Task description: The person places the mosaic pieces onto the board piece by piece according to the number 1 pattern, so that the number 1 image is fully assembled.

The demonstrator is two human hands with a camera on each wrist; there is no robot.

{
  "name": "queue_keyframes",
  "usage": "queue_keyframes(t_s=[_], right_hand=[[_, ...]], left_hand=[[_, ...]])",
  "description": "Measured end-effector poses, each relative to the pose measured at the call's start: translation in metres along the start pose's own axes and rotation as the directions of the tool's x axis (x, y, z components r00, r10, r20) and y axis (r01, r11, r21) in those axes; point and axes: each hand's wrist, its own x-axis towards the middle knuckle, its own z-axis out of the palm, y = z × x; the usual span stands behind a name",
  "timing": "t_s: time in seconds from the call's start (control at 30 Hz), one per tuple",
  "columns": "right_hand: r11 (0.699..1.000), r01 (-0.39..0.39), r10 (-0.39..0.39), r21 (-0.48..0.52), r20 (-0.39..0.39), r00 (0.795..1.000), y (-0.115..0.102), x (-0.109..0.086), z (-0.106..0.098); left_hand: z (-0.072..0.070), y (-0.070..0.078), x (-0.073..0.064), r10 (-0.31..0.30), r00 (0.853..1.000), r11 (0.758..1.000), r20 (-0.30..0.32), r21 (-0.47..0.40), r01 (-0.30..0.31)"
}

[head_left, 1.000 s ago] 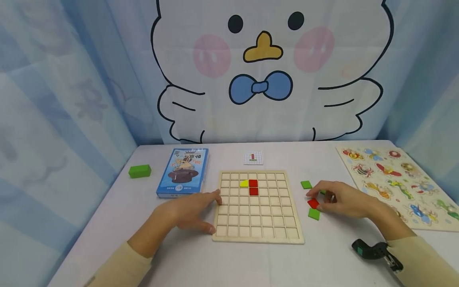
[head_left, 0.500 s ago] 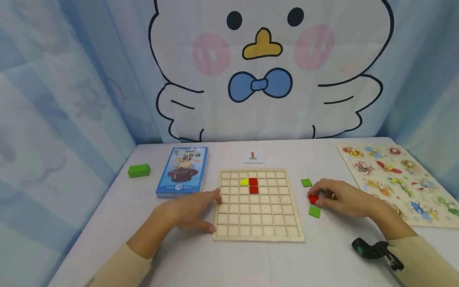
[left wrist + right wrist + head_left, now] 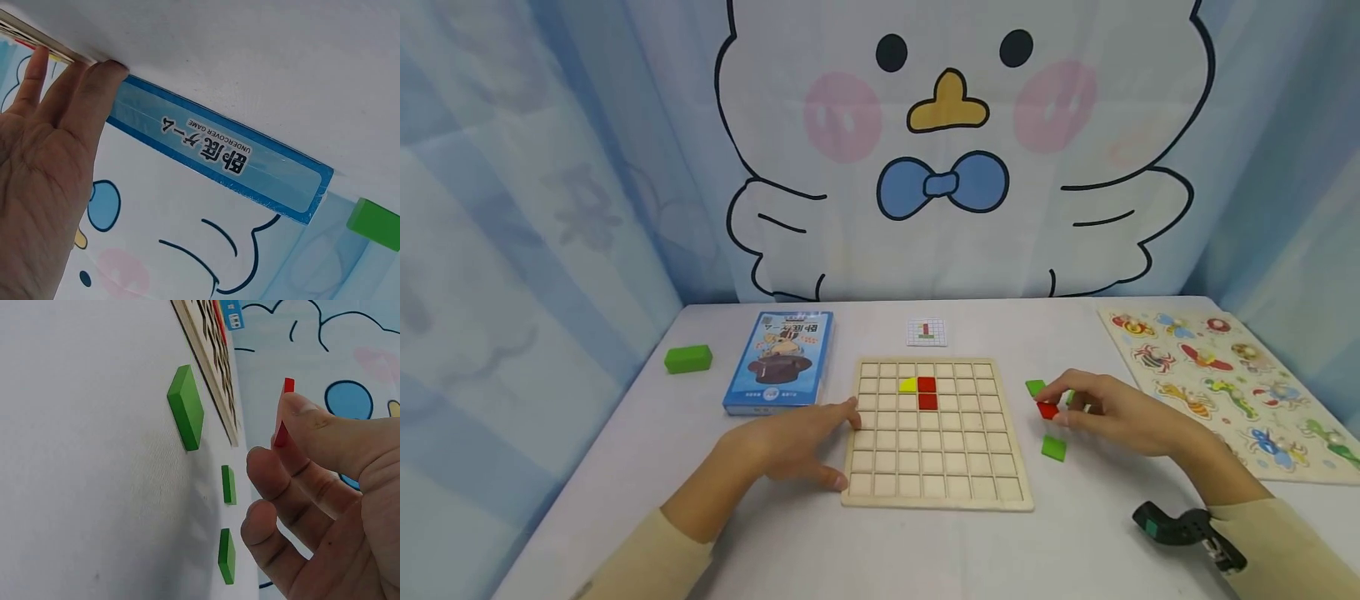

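Note:
A square wooden grid board [image 3: 940,487] lies mid-table, holding a yellow piece [image 3: 908,384] and two red square tiles [image 3: 927,402] in its cells. My left hand [image 3: 793,442] rests along the board's left edge, fingers and thumb spread and touching it. To the right of the board, my right hand [image 3: 1108,414] pinches a red tile [image 3: 281,434] between thumb and forefinger, held above the table. Around it on the table lie green tiles: one behind [image 3: 1035,387], one in front [image 3: 1054,448], and one partly hidden by the fingers [image 3: 1070,398].
A small pattern card [image 3: 927,332] lies behind the board. Left of it are a blue game box [image 3: 778,367] and a green block [image 3: 688,359]. At far right lies a wooden insect picture board [image 3: 1225,375]. A black strap-like device [image 3: 1180,525] is at the right sleeve.
My right hand has taken the red tile between thumb and forefinger and raised it off the table, slightly away from the front green tile. The left hand stays at the board's edge.

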Motion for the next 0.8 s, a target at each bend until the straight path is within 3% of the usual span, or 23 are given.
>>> queue_keyframes(t_s=[0.2,0.4,0.6,0.8], right_hand=[[0.999,0.041,-0.041,0.023,0.009,0.999,-0.008,0.007,0.003],[0.997,0.009,-0.011,0.078,0.02,1.0,-0.018,0.018,0.004],[0.979,0.016,-0.008,0.203,-0.038,0.999,-0.015,0.027,0.002],[0.971,0.057,-0.038,0.234,-0.083,0.996,-0.013,0.03,-0.001]], left_hand=[[0.001,-0.002,-0.001,0.017,1.0,1.0,-0.002,0.005,-0.017],[0.001,-0.002,-0.001,0.024,1.0,0.999,-0.006,0.025,-0.024],[0.0,-0.001,0.0,0.017,1.0,0.999,-0.001,0.032,-0.017],[0.0,0.0,0.001,0.004,1.0,0.999,0.011,0.033,-0.004]])
